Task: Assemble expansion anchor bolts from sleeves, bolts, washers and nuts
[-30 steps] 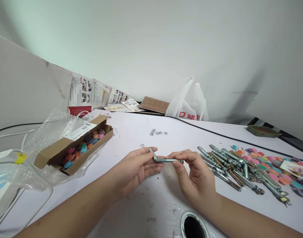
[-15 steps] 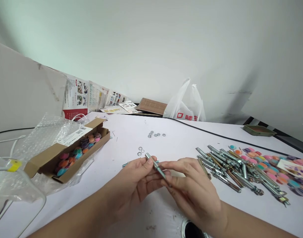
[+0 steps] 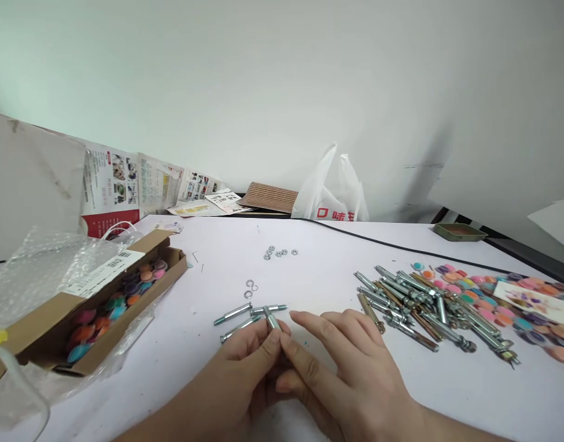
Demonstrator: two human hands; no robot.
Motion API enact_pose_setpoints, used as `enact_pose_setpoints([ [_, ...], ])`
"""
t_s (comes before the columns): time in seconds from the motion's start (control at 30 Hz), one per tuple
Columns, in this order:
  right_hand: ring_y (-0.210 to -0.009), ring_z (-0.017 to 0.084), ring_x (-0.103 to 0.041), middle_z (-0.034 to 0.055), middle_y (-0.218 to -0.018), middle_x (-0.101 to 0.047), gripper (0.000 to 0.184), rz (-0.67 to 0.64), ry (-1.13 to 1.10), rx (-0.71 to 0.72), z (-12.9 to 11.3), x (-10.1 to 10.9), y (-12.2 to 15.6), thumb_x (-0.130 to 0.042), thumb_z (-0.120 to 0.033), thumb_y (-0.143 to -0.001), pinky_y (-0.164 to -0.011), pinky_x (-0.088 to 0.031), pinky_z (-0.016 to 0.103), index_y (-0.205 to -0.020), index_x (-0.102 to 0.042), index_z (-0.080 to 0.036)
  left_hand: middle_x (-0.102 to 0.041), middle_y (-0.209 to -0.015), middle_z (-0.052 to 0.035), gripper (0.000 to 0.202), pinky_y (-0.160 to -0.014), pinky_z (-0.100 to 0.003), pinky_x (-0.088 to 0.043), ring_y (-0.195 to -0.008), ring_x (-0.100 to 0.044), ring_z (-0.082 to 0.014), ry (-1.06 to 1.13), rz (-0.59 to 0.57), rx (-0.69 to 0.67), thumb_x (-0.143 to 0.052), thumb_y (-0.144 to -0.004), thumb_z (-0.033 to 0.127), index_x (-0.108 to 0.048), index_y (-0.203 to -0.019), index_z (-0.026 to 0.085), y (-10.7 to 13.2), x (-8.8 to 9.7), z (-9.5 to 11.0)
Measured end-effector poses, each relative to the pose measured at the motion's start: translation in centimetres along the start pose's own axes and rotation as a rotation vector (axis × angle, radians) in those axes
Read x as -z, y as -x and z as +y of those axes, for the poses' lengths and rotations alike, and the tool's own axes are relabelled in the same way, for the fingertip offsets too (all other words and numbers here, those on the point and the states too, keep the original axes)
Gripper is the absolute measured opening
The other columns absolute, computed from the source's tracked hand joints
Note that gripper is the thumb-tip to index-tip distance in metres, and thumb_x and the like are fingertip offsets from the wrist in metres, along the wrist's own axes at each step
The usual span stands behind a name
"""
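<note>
My left hand pinches a silvery expansion bolt between thumb and fingers, its upper end tilted away from me. My right hand closes its thumb and a fingertip around the bolt's near end, which the fingers hide. Just beyond my left hand lie several similar bolts on the white table. Behind them are a few loose washers, and farther back a group of small nuts.
A heap of expansion bolts lies at right, beside colourful discs. An open cardboard box of discs stands at left on bubble wrap. A white plastic bag, black cable and green tray are at the back.
Both hands have moved nearer to me with the bolt, uncovering the bolts on the table. The bolt is now largely covered by my fingers. The view has shifted to the right.
</note>
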State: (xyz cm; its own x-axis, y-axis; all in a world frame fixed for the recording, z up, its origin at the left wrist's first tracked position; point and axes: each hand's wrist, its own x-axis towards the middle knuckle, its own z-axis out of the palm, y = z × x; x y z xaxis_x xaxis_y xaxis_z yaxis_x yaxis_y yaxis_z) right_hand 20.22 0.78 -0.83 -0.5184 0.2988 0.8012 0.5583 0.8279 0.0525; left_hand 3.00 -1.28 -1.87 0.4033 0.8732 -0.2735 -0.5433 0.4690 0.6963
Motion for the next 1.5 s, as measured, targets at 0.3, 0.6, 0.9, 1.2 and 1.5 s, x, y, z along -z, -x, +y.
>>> enact_pose_setpoints([
  [0.3, -0.101, 0.025, -0.059, 0.0121, -0.116, -0.067, 0.043, -0.155, -0.133, -0.163, 1.7, -0.7, 0.4, -0.061, -0.017, -0.088, -0.085, -0.047, 0.043, -0.13, -0.057, -0.013, -0.073, -0.09, -0.0071, 0.029, -0.086, -0.03, -0.05, -0.087, -0.066, -0.0174, -0.781, 0.36, -0.337, -0.063, -0.09, 0.043, -0.057, -0.102, 0.018, 0.7, 1.4, 6.5],
  [0.6, -0.072, 0.017, -0.063, 0.0038, -0.083, -0.071, 0.024, -0.766, -0.529, -0.651, 4.0, -7.0, -6.2, -0.055, -0.037, -0.089, -0.064, -0.045, 0.03, -0.09, -0.072, -0.021, -0.069, -0.085, -0.0057, 0.026, -0.071, -0.03, -0.044, -0.08, -0.063, -0.0204, -1.235, 0.53, -0.453, -0.066, -0.08, 0.041, -0.062, -0.091, 0.017, -1.2, 7.0, 8.2],
  [0.9, -0.06, 0.013, -0.055, 0.002, -0.072, -0.068, 0.011, -0.95, -0.526, -0.618, 5.1, -10.8, -9.1, -0.069, -0.028, -0.076, -0.057, -0.039, 0.026, -0.08, -0.073, -0.018, -0.064, -0.077, -0.0005, 0.026, -0.063, -0.026, -0.04, -0.067, -0.055, -0.0135, -1.193, 0.456, -0.439, -0.064, -0.082, 0.041, -0.061, -0.091, 0.017, -2.6, 8.3, 7.9],
  [1.2, -0.063, 0.01, -0.043, 0.0002, -0.072, -0.059, 0.026, -0.78, -0.744, -0.763, 6.3, -8.9, -10.6, -0.067, -0.041, -0.08, -0.059, -0.035, 0.026, -0.081, -0.07, -0.015, -0.06, -0.074, 0.0005, 0.026, -0.06, -0.025, -0.036, -0.065, -0.051, -0.0125, -1.143, 0.439, -0.415, -0.066, -0.082, 0.039, -0.061, -0.092, 0.016, -2.8, 7.8, 7.8],
  [1.5, -0.054, 0.009, -0.025, -0.0038, -0.057, -0.037, 0.034, -0.587, -0.809, -0.86, 5.0, -9.9, -9.9, -0.066, -0.048, -0.079, -0.051, -0.02, 0.028, -0.067, -0.064, -0.016, -0.061, -0.075, 0.002, 0.022, -0.062, -0.025, -0.037, -0.066, -0.052, -0.0118, -1.255, 0.44, -0.41, -0.062, -0.086, 0.038, -0.059, -0.092, 0.018, -2.4, 7.7, 7.8],
])
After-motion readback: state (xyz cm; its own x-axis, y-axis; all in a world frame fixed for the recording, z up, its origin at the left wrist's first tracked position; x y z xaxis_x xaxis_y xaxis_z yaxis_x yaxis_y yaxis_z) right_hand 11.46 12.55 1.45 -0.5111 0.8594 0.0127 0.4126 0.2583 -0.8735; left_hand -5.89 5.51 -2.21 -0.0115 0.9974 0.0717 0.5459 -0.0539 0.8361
